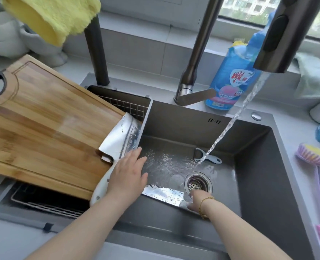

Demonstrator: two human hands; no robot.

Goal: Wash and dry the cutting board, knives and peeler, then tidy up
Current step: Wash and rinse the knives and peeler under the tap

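- Grey kitchen counter (14,239) holds a dark two-part sink (174,119) under a window, and water from the tap (279,34) streams down next to the drain (198,182).
- Cutting board (42,119) lies tilted across the left compartment.
- Cleaver (121,134) rests on the board's right corner, with its blade overhanging the divider.
- Left hand (129,171) lies palm down over the cleaver's white handle; its fingers (136,154) are straight, slightly spread and curled round nothing.
- Right hand (195,198) reaches into the basin at the end of a second knife (163,196) lying flat beside the drain.
- Its fingers point away and blur in the wet glare, so I cannot tell whether they grip the knife.
- Peeler (209,157) lies on the basin floor behind the stream.
- Much of the cleaver's handle is hidden under the left wrist.
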